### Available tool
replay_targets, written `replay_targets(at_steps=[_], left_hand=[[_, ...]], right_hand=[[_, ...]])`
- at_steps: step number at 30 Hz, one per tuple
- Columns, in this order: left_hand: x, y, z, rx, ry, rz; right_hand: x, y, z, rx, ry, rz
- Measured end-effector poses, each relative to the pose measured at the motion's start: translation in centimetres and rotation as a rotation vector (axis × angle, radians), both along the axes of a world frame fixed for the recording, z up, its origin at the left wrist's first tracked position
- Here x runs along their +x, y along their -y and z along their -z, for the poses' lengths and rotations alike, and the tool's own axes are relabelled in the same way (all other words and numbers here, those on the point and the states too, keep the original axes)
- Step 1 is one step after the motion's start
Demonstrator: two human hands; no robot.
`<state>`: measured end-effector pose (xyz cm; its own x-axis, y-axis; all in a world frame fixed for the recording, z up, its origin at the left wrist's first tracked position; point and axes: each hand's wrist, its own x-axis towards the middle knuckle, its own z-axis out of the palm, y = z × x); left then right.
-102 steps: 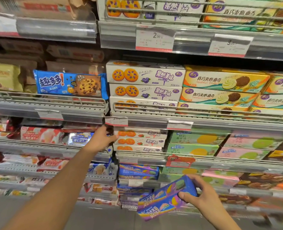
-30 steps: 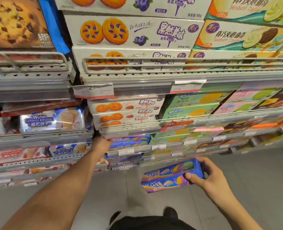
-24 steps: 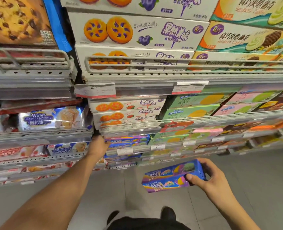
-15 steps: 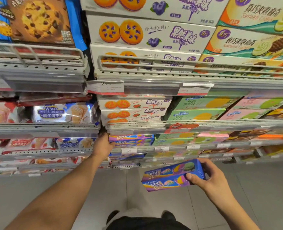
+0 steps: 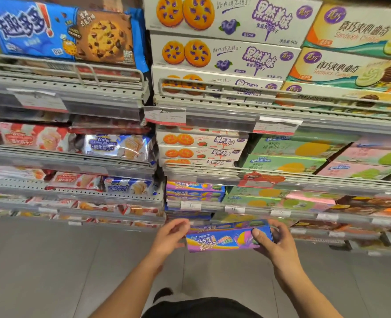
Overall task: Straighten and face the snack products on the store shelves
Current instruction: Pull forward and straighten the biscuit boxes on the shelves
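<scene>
**Purple macaron box held in front of the shelves**

Both hands were on the purple macaron biscuit box [image 5: 224,241], held level just below the shelf rail with the price tags [image 5: 191,205]. The right hand [image 5: 273,243] gripped its right end, thumb curled over the front. The left hand [image 5: 170,236] was at its left end, fingers loosely curled against it. Matching purple boxes [image 5: 194,191] sat stacked just above that rail.
</scene>
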<state>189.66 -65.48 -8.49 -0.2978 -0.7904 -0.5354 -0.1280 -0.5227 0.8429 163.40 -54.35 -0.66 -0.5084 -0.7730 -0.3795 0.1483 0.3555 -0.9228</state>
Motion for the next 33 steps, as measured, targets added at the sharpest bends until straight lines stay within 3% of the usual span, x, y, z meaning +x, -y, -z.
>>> replay_targets(at_steps=[8, 12, 18, 22, 28, 33], left_hand=[[3.7, -1.4, -0.7, -0.006, 0.017, 0.072], [4.5, -1.9, -0.5, 0.033, 0.039, -0.143], [5.0, -0.3, -0.5, 0.037, 0.069, -0.358], [5.5, 2.9, -0.8, -0.024, 0.166, -0.345], [5.4, 6.7, -0.1, -0.338, 0.302, -0.222], [4.5, 8.9, -0.5, -0.45, 0.176, -0.215]], right_hand=[[2.5, 1.5, 1.6, 0.005, 0.035, 0.007], [4.8, 2.3, 2.5, -0.007, -0.035, 0.032], [7.3, 5.1, 5.0, 0.116, -0.371, -0.036], [8.8, 8.1, 5.4, 0.199, -0.574, -0.18], [9.7, 11.5, 5.3, 0.113, -0.413, -0.172], [9.0, 13.3, 5.5, 0.123, -0.263, -0.03]])
